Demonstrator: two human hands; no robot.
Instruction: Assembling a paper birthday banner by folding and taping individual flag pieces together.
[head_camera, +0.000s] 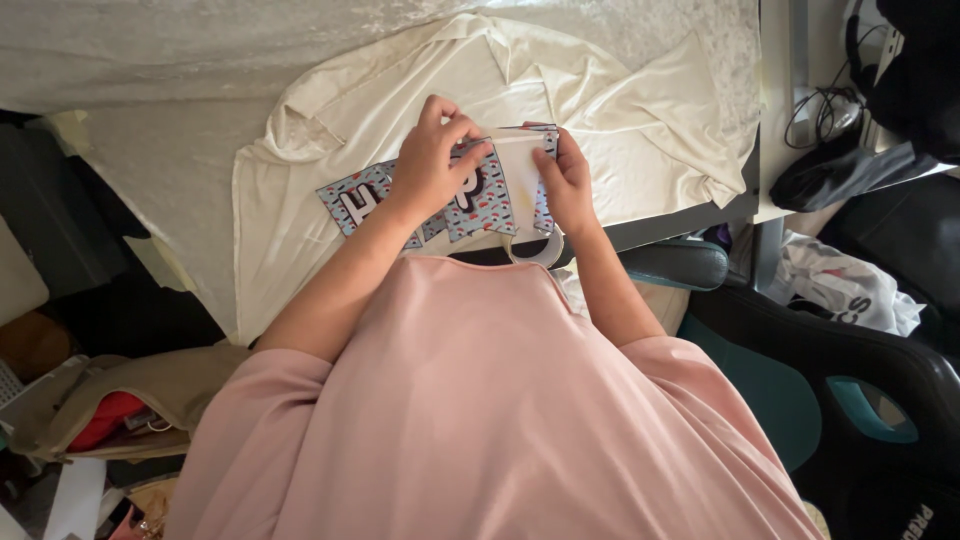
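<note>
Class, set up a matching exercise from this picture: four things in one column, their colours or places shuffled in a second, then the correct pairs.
Things:
1. garment on the table
2. patterned transfer sheet
3. person's top
4. chair

Descriptions:
A. pink
B. black and teal, at the right
C. cream, spread flat
D. blue with big letters, under the left hand and right hand

Pairs: 1-C, 2-D, 3-A, 4-B

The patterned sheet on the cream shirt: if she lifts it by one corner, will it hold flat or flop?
Probably flop. The patterned sheet looks thin, and a pale layer is curling back where the right hand grips it. Likely light: the left hand pins it with fingertips alone. The cream shirt beneath is wrinkled, so a push may drag fabric along.
</note>
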